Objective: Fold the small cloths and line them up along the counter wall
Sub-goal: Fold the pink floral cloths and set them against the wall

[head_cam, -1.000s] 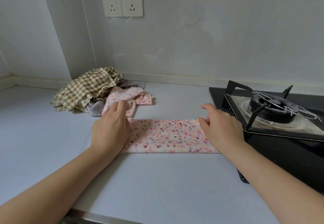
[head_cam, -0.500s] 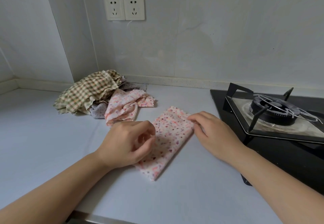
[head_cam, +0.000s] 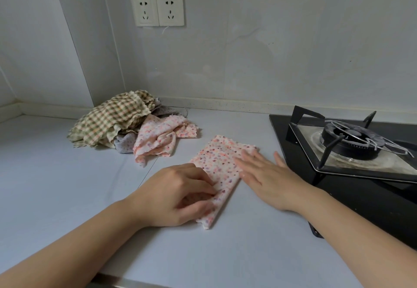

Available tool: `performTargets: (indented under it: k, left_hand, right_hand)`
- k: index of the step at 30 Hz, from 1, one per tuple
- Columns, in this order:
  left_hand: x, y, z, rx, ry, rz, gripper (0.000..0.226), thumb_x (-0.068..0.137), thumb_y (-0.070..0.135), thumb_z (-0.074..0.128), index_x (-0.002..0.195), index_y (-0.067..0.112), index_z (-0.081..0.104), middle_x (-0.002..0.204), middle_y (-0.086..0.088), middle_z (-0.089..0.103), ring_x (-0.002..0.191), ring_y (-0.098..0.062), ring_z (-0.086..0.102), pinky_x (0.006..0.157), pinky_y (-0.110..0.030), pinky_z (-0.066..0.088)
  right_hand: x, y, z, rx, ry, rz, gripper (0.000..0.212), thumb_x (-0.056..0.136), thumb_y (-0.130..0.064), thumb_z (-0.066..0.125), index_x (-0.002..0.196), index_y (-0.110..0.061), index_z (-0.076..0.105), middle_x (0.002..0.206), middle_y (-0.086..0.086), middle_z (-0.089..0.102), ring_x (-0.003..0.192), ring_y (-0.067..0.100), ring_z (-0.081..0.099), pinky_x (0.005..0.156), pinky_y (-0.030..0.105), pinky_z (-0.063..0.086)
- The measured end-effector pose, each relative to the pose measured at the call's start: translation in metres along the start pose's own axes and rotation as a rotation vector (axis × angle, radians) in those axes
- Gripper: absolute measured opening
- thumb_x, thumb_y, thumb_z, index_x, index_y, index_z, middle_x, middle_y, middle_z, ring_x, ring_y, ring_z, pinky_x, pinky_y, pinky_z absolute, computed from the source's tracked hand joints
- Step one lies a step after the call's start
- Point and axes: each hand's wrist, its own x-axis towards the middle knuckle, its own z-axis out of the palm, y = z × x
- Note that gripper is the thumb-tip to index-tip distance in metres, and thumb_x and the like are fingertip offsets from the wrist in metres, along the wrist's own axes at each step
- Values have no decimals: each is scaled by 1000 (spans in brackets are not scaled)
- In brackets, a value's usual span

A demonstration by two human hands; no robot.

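Touching floral cloth point(head_cam: 222, 170) (folded) with both hands point(head_cam: 178, 195) point(head_cam: 268, 179)

The left grip point(head_cam: 178, 194) lies over the near left edge of the folded floral cloth point(head_cam: 222, 163), hiding that edge and how its layers stack. The straight fingers point(head_cam: 246, 159) of the right grip point(head_cam: 268, 175) are blurred and cover the cloth's right side. Both forearms run out of the bottom edge. The stove point(head_cam: 352, 143) is cut off at the right edge, its near corner hidden behind the right forearm. In the pile point(head_cam: 126, 125), a lilac cloth point(head_cam: 125, 144) is mostly buried under a checked cloth point(head_cam: 112, 120); the number of cloths cannot be told. The counter point(head_cam: 56, 175) is cut off left and below.
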Motion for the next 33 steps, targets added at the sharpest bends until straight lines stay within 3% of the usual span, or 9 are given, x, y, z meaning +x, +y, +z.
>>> performTargets:
  k: [6, 11, 13, 15, 16, 18, 21, 27, 33]
  left_hand:
    - [-1, 1, -1, 36, 45, 35, 24, 93, 36, 55, 95, 20, 72, 97, 6, 64, 83, -13, 61, 72, -29, 50]
    - [-1, 2, -3, 38, 30, 41, 19, 91, 35, 58, 91, 23, 71, 89, 7, 62, 76, -12, 59, 64, -31, 49]
    - [-1, 2, -1, 50, 68, -1, 19, 92, 34, 55, 95, 24, 70, 92, 8, 61, 81, -11, 59, 67, -32, 50]
    - [4, 1, 2, 77, 105, -73, 28, 94, 38, 48, 108, 22, 67, 108, 5, 61, 96, -12, 58, 81, -32, 50]
    - [9, 1, 3, 77, 87, -122, 39, 93, 42, 42, 121, 22, 62, 124, 4, 57, 111, -12, 54, 93, -31, 46]
    - [17, 2, 6, 65, -63, -192, 64, 91, 55, 27, 146, 24, 34, 155, 6, 27, 141, -6, 24, 113, -29, 25]
    - [21, 9, 14, 124, -401, -197, 73, 86, 64, 5, 151, 33, -4, 157, 18, -11, 141, 4, -16, 119, -35, -3]
    - [8, 26, 7, 173, -549, -139, 63, 90, 61, 5, 147, 42, -15, 154, 19, -24, 138, 1, -28, 116, -39, -16]
    - [-4, 44, 2, 184, -587, -113, 78, 86, 69, 13, 147, 34, -19, 152, 19, -28, 137, 2, -30, 115, -36, -19]
  right_hand:
    - [-10, -14, -1, 33, -102, -163, 48, 101, -47, 12, 145, -48, -7, 152, -26, -19, 140, -3, -21, 116, 41, -17]
    - [1, -3, 3, -18, 4, 128, 53, 102, -45, 10, 152, -33, -2, 159, -11, -13, 146, 10, -13, 116, 51, -13]
    - [0, -2, 4, -4, 43, 137, 53, 102, -43, 11, 153, -28, 2, 160, -9, -11, 146, 10, -12, 116, 50, -13]
    - [0, -5, 4, 29, 26, 92, 53, 103, -41, 12, 153, -28, 1, 159, -12, -11, 145, 6, -13, 117, 48, -12]
    - [0, -5, 4, 44, 11, 88, 52, 103, -40, 12, 153, -28, 1, 159, -14, -10, 145, 5, -12, 117, 47, -11]
    - [3, -4, 4, 69, 2, 103, 51, 103, -37, 12, 153, -30, 2, 159, -15, -8, 146, 5, -10, 117, 49, -10]
    - [3, -4, 4, 68, -8, 111, 51, 103, -35, 12, 153, -31, 0, 159, -17, -9, 146, 5, -10, 117, 50, -8]
    - [2, -5, 2, 86, -18, 131, 51, 103, -35, 12, 152, -33, 0, 158, -18, -10, 147, 9, -8, 117, 51, -5]
    - [9, -5, 5, 88, 7, 213, 53, 102, -36, 11, 153, -27, 0, 159, -12, -11, 147, 14, -8, 117, 52, -4]
